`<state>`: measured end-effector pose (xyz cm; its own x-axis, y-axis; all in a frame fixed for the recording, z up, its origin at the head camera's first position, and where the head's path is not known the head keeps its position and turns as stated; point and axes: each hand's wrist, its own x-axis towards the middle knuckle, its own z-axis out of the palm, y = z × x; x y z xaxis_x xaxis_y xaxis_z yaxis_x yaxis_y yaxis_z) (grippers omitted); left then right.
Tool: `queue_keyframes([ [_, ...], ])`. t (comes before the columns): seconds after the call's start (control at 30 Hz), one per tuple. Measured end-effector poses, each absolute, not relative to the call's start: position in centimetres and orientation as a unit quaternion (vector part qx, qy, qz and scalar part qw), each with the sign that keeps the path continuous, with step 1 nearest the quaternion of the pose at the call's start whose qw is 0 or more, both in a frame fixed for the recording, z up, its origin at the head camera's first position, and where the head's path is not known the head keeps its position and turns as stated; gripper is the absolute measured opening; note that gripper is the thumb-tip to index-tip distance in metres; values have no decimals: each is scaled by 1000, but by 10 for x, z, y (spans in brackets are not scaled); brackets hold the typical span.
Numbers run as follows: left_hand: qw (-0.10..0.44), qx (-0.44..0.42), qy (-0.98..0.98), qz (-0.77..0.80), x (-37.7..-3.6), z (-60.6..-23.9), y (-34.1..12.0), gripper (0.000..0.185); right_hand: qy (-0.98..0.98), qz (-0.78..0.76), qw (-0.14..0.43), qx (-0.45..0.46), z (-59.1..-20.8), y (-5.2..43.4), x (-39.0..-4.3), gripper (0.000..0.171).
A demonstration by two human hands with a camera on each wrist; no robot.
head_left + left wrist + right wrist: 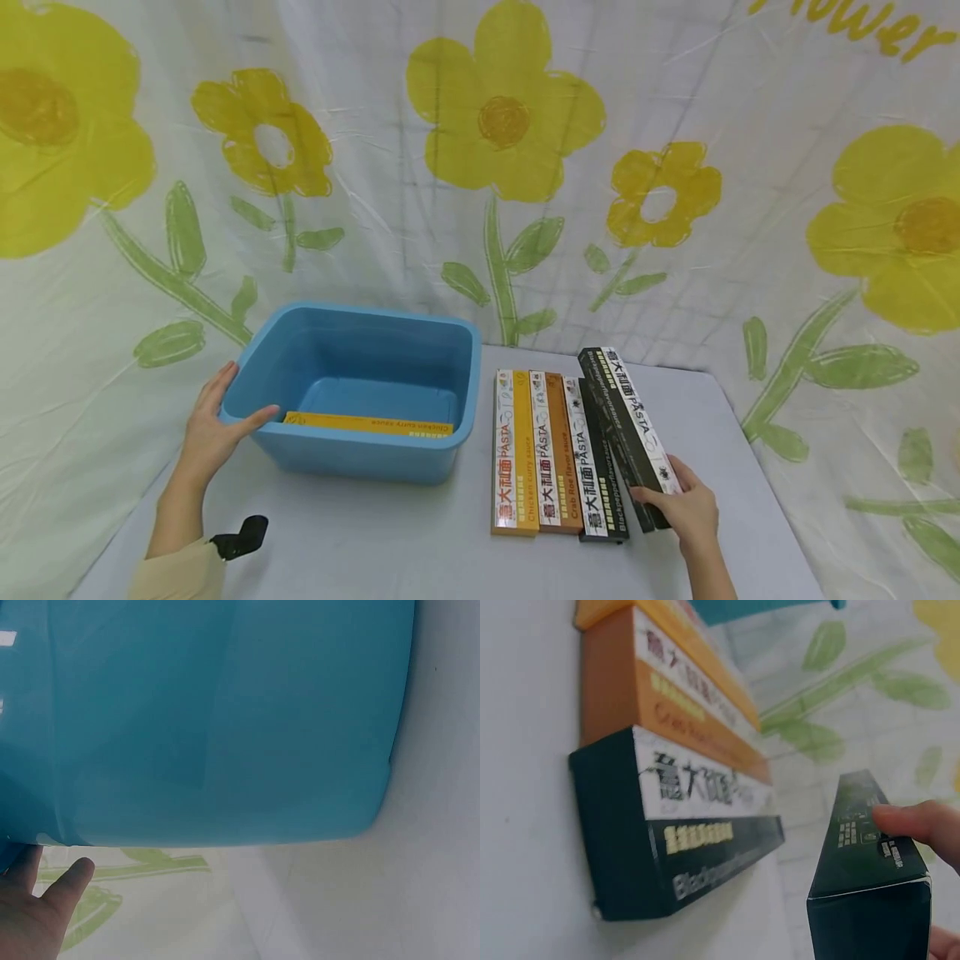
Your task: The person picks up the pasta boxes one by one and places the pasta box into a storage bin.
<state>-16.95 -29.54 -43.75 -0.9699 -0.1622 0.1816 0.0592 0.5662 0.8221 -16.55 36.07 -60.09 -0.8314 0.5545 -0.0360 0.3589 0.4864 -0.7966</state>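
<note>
A blue plastic tub [360, 462] stands on the left of the table, with a yellow pasta box [367, 423] lying inside along its near wall. My left hand [207, 433] holds the tub's near left corner, the thumb over the rim. In the left wrist view the tub's outer wall [225, 727] fills most of the picture. My right hand [686, 504] pinches a black pasta box [628, 433] near its close end, tilted beside the row. That row has a yellow box [514, 454], an orange-brown box [555, 454] and another black box [596, 462].
A white cloth with yellow flowers [504, 121] hangs behind the table [420, 542]. The row of boxes lies just right of the tub. Near the left sleeve [180, 575] a black strap piece [242, 537] sticks out.
</note>
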Motion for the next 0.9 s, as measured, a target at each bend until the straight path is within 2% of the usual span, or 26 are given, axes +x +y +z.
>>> queue_keyframes([
  [0.23,119,31,-877,-464,-169,-438,-296,87,-873,422,112,-217,-591,352,-170,101],
  [0.27,120,31,-877,-464,-169,-438,-296,87,-869,444,106,-190,-576,345,-165,98],
  [0.53,119,24,-876,-467,-169,-438,-295,87,-884,434,108,-137,-575,326,-174,100],
  [0.6,117,25,-874,-470,-169,-438,-295,87,-879,451,95,-122,-549,309,-166,98],
  [0.77,115,31,-875,-469,-169,-438,-296,86,-865,485,37,-119,-457,259,-141,94],
  [0.9,117,32,-876,-466,-169,-437,-296,87,-863,491,21,-115,-423,239,-136,92],
])
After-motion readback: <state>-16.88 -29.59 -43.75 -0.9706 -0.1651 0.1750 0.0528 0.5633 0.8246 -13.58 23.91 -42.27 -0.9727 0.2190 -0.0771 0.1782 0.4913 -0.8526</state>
